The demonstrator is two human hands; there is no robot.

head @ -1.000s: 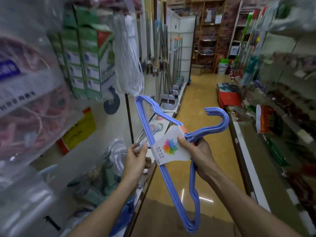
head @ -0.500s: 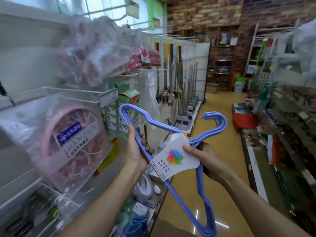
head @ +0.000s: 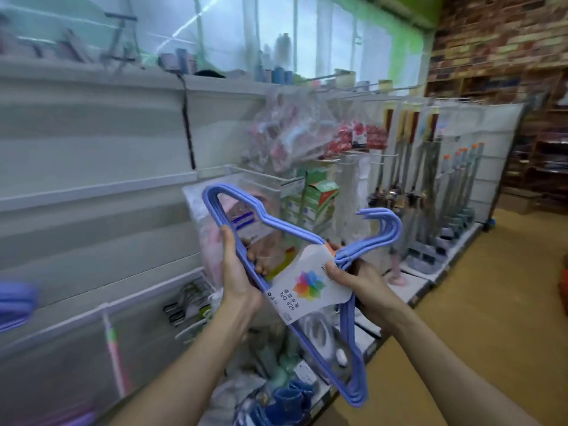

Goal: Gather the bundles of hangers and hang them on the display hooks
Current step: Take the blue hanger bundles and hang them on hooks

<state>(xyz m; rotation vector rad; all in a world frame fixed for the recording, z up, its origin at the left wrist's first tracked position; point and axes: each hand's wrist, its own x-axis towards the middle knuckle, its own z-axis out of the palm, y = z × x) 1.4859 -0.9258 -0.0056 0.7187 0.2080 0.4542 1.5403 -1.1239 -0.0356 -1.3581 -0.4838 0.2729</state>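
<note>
A bundle of blue plastic hangers (head: 270, 224) with a white paper label (head: 307, 287) is held up in front of the shelving, hooks pointing right. My left hand (head: 238, 272) grips one arm of the bundle near its left corner. My right hand (head: 353, 281) grips it at the neck, thumb on the label. White display hooks (head: 381, 156) stick out from the panel behind, several carrying bagged goods. Another blue hanger bundle (head: 15, 302) shows blurred at the far left edge.
The white slat-wall shelving (head: 92, 149) runs along the left. Bagged pink hangers (head: 289, 133), green boxes (head: 319, 192) and mops (head: 455, 186) hang or stand further along. Low shelf goods (head: 285, 395) lie below my hands. The yellow floor aisle (head: 491, 302) lies to the right.
The view has swung up and left toward the shelving. The bundle has risen with it; my left hand, which took hold of the hanger arm half a second ago, keeps its grip.
</note>
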